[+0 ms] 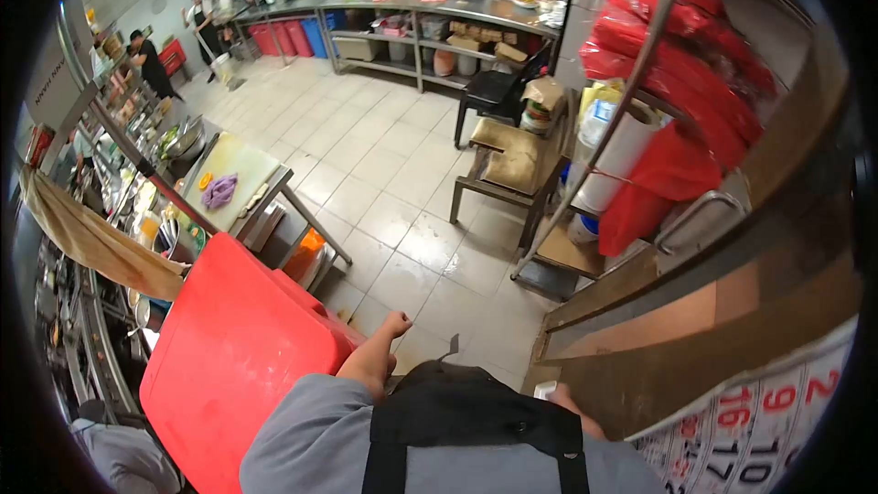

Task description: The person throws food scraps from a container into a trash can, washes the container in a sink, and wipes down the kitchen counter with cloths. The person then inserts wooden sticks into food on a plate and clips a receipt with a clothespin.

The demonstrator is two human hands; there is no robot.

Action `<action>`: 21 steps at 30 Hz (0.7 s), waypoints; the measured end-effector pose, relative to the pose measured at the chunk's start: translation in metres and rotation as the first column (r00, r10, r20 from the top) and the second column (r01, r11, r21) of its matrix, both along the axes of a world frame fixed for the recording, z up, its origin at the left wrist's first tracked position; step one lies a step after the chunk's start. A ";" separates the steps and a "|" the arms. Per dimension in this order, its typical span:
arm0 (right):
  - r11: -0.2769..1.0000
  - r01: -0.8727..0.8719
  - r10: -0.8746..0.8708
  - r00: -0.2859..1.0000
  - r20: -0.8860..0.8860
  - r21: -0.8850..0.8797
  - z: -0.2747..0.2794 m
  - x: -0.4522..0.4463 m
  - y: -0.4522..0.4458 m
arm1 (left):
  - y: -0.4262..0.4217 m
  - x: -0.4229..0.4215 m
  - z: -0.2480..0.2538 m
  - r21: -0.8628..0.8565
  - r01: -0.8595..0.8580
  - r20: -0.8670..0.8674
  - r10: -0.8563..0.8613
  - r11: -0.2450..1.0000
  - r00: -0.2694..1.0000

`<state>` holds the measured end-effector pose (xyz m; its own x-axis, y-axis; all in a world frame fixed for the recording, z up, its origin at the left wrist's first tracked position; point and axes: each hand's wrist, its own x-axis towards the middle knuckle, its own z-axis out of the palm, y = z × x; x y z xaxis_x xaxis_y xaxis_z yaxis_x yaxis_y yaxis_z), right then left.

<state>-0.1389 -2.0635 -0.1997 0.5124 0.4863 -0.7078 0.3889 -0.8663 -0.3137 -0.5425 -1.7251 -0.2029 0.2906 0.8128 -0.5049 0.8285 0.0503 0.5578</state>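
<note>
A tan cloth hangs at the left. Farther in, a purple cloth lies on a pale board. Near left stands a large red bin. Just right of it, the left grip has its fingers curled together. Farther right, a small white object shows beside the right grip; whether that is clamped, I cannot tell. Red bags hang at the far right, a calendar near right.

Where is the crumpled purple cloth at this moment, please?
In the head view, the crumpled purple cloth lies at left on the pale rectangular board, beside an orange item, beyond the large red plastic container.
</note>
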 end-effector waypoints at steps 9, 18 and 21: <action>0.940 -0.289 0.268 0.954 0.130 0.180 -0.014 0.055 0.289 | 0.005 -0.025 -0.041 -0.042 -0.384 -0.083 0.380 0.922 0.921; 0.984 -0.122 0.128 0.991 -0.038 0.128 0.007 0.055 0.399 | 0.144 -0.081 -0.004 -0.150 -0.238 -0.067 0.230 0.960 0.971; 0.991 0.098 -0.090 0.993 -0.079 0.096 -0.067 0.087 0.399 | 0.216 -0.079 0.019 -0.275 -0.398 -0.069 0.394 0.876 0.916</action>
